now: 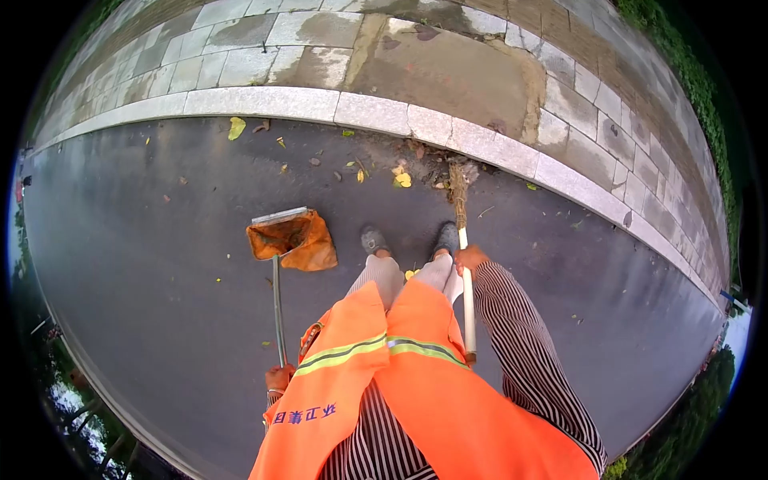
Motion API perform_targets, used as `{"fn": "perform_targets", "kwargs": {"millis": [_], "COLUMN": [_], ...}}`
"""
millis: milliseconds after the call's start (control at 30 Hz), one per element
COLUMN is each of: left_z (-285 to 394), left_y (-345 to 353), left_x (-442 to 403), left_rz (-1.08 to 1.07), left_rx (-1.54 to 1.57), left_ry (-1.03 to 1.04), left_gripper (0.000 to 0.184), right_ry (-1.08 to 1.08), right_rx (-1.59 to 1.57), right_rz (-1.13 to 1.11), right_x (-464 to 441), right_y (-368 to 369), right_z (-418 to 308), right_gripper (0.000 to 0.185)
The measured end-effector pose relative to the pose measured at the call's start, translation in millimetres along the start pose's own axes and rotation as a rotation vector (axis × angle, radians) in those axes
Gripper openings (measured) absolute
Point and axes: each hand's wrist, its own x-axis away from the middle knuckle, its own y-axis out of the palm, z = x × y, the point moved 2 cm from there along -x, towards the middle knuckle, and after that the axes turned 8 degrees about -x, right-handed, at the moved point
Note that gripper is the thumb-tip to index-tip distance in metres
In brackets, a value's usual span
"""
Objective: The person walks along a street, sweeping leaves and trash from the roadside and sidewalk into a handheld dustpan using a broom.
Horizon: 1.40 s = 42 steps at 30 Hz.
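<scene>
My right hand (470, 261) is closed round the pale handle of a broom (468, 300). The broom's bristles (458, 192) touch the road close to the kerb, against a patch of dirt and leaf litter (432, 164). Lower on the left, my left hand (279, 378) grips the thin metal handle of a long-handled dustpan (278, 308). Its orange cloth bag (312, 244) hangs from a metal-edged mouth, resting on or just above the asphalt; I cannot tell which. Some dark matter shows inside the bag.
A pale stone kerb (372, 113) curves across the road's far side, with a paved walkway (320, 32) beyond it. Yellow leaves (402, 179) and a larger leaf (236, 128) lie on the asphalt (160, 240). My shoes (373, 239) stand between dustpan and broom.
</scene>
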Motion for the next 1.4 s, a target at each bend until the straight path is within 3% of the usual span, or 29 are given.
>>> {"fn": "perform_targets", "kwargs": {"millis": [67, 200, 267, 400, 533, 600, 733, 867, 933, 1000, 1100, 1167, 1200, 1233, 1267, 1367, 1400], "left_z": [0, -12, 5, 7, 36, 30, 29, 32, 25, 21, 22, 17, 19, 20, 22, 27, 28], "left_y": [-7, -11, -6, -2, -1, -11, -5, -9, -9, -8, -11, -11, -12, -14, -12, -14, -14], "left_x": [-6, -10, 4, 9, 31, 30, 21, 34, 34, 32, 39, 32, 31, 34, 34, 30, 27], "left_rz": [0.059, 0.039, 0.019, 0.001, 0.058, 0.056, 0.039, 0.065, 0.051, 0.041, 0.078, 0.066, 0.068, 0.064, 0.058, 0.027, 0.026], "left_rx": [-0.213, -0.177, -0.009, 0.016, 0.053, 0.028, 0.041, 0.026, 0.019, 0.020, 0.030, 0.041, 0.033, 0.030, 0.038, 0.010, 0.017], "left_ry": [0.028, 0.017, -0.027, -0.062, -0.137, -0.144, -0.116, -0.147, -0.137, -0.120, -0.145, -0.129, -0.126, -0.136, -0.141, -0.137, -0.129], "left_gripper": [0.013, 0.007, 0.005, 0.005, 0.002, 0.002, 0.004, 0.004, 0.004, 0.004, 0.003, 0.004, 0.004, 0.004, 0.004, 0.004, 0.004], "right_ry": [0.100, 0.148, 0.123, 0.135, 0.088, 0.135, 0.241, 0.142, 0.114, 0.206, 0.147, 0.150, 0.131, 0.074, 0.071, 0.226, 0.190], "right_rx": [0.531, 0.317, 0.279, -0.112, -0.085, -0.116, 0.143, 0.194, 0.137, -0.195, -0.319, -0.361, -0.274, -0.331, -0.301, -0.132, 0.304], "right_rz": [0.098, 0.104, 0.112, 0.137, 0.237, 0.100, -0.035, -0.052, -0.008, 0.017, 0.151, 0.088, -0.059, -0.379, -0.479, -0.605, -0.243], "right_x": [49, 115, 138, 122, 48, 29, 75, 115, 120, 110, 69, 43, 23, -9, -19, -7, 47], "right_y": [14, -3, 19, 47, 78, 96, 76, 71, 69, 65, 78, 97, 99, 84, 78, 61, 82], "right_z": [-24, 12, 13, -3, -47, -43, -45, -16, -19, -26, -58, -75, -66, -30, -19, -2, -35], "right_gripper": [0.015, 0.011, 0.010, 0.009, 0.013, 0.013, 0.009, 0.009, 0.011, 0.011, 0.012, 0.014, 0.020, 0.034, 0.037, 0.047, 0.036]}}
